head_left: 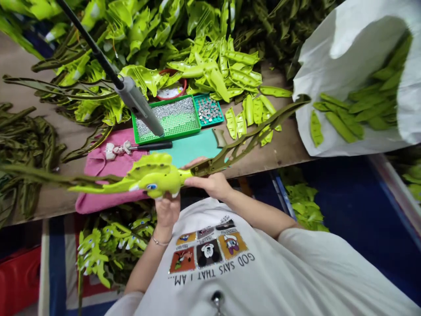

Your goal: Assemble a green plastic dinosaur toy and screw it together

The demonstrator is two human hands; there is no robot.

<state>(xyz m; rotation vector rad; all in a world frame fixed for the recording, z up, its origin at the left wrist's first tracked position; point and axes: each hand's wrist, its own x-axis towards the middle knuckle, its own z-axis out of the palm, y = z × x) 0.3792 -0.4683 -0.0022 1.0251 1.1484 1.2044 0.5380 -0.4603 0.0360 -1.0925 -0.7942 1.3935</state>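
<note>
Artificial leaf spray point(154, 175) across both hands, above the wooden workbench point(289, 145), between heaped leaf sprays point(138, 35) and a white sack point(342, 57) of green pods. Right hand point(210, 183) curled closed around the stem; left hand point(167, 210) cupped under the yellow-green leaf, gripping it. Green tray point(166, 131) thick with silver studs; one pale blue stud point(151, 186) already on the leaf.
</note>
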